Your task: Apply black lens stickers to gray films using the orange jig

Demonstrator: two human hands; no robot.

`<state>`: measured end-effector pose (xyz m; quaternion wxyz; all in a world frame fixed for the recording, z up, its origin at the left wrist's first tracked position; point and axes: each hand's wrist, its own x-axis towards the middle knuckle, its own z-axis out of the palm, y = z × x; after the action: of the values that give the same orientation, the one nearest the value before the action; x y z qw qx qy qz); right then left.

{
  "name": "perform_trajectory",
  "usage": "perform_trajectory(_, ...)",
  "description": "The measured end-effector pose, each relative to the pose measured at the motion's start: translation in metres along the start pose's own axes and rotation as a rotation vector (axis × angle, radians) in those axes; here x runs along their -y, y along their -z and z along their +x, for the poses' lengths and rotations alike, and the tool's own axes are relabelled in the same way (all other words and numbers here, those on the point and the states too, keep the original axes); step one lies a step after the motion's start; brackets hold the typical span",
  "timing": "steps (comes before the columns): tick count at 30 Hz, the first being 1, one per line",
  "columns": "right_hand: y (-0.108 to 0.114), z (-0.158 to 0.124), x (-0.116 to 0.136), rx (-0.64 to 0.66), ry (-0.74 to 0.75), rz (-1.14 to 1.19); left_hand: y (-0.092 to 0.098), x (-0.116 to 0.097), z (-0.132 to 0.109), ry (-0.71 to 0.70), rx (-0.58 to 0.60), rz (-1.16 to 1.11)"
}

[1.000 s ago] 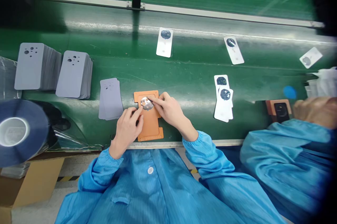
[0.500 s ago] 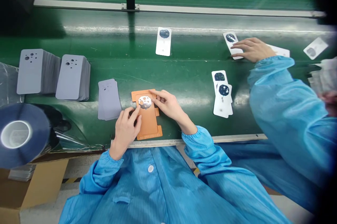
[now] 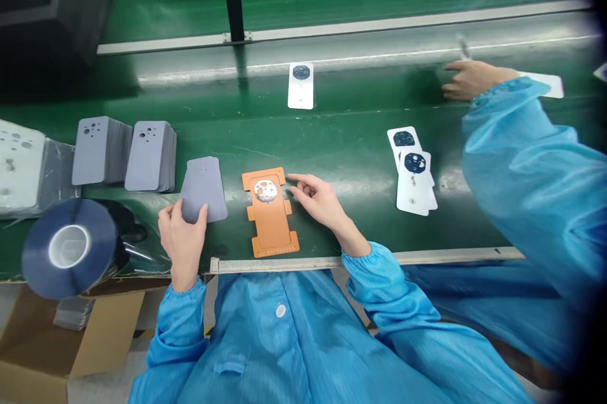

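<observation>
My left hand (image 3: 183, 236) is on the small fan of thin grey phone-shaped sheets (image 3: 206, 186), thumb and fingers on either side of the near end of the top sheet. An orange jig plate (image 3: 272, 227) with side tabs lies flat to the right of them. Near its top is a shiny silver camera-area piece (image 3: 265, 190) with round holes. My right hand (image 3: 320, 202) hovers at the jig's upper right edge, thumb and index finger apart; a faint pale bit by the fingertips is too small to make out.
Grey sheet stacks (image 3: 149, 157) stand at left, beside a bagged white stack (image 3: 19, 167) and a film roll (image 3: 69, 246). White phone-back sheets (image 3: 415, 192) lie at right, another (image 3: 301, 88) farther back. A co-worker's hand (image 3: 474, 80) reaches in from the right.
My left hand has moved left from the jig to the grey sheets. My right hand has drawn slightly off the jig. The co-worker's hand has lifted a white sheet.
</observation>
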<state>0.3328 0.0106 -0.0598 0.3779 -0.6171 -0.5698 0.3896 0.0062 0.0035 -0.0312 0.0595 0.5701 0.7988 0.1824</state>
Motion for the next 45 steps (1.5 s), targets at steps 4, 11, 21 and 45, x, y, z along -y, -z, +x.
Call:
perform_trajectory(4, 0.000, 0.001, 0.000, 0.001, 0.004, 0.001, 0.005, 0.012, 0.009, 0.017, 0.001, -0.025)
perform_trajectory(11, -0.002, -0.002, -0.002, 0.006, 0.016, 0.024, 0.002, 0.029, 0.032, 0.065, 0.094, -0.232)
perform_trajectory(21, -0.009, 0.005, 0.021, 0.033, 0.215, -0.242, 0.014, 0.000, 0.003, 0.233, 0.165, -1.031)
perform_trajectory(45, -0.018, 0.069, 0.045, 0.180, 0.098, -0.365, 0.019, -0.009, -0.042, 0.365, 0.251, -1.210)
